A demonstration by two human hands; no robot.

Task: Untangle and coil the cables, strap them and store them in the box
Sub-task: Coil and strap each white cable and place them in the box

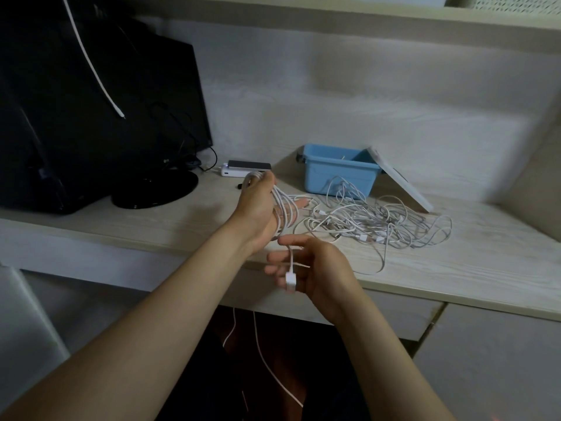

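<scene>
My left hand is raised over the desk with several loops of a white cable wound round it, its fingers curled on the top of the coil. My right hand is just below, near the desk's front edge, pinching the loose end of that cable; the white plug hangs in front of its fingers. A tangled heap of white cables lies on the desk to the right. Behind the heap stands the open blue box, its white lid leaning against its right side.
A black monitor on a round stand fills the left of the desk. A white power bank with a dark device on it lies behind my left hand. A shelf runs overhead. More white cables hang below the desk edge.
</scene>
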